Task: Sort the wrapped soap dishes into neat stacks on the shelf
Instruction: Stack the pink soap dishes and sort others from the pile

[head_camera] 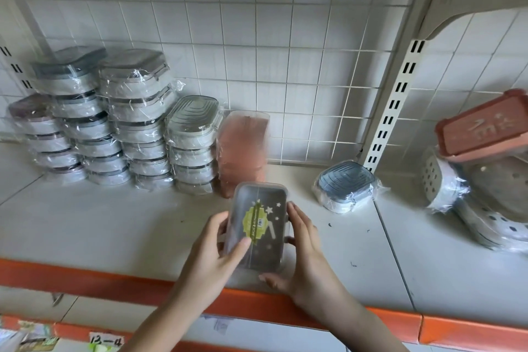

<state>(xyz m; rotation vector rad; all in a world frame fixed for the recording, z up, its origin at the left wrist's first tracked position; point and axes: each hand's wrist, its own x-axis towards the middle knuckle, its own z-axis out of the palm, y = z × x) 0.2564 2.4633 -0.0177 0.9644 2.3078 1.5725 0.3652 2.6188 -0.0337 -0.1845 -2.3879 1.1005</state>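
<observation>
Holding a grey soap dish [255,226] in both hands [217,248] [303,251]; stacks [114,123] are standing done, a blue dish [345,188] is lying loose.

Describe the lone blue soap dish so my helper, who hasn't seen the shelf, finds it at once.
Start at the slotted white upright on the right of the shelf. At its foot, just left, sits the blue soap dish in clear wrap. Unlike the grey stacks far left, it sits alone, unstacked, with a ribbed pale-blue top.

Bright, even light; soft blur, curved edges.
</observation>
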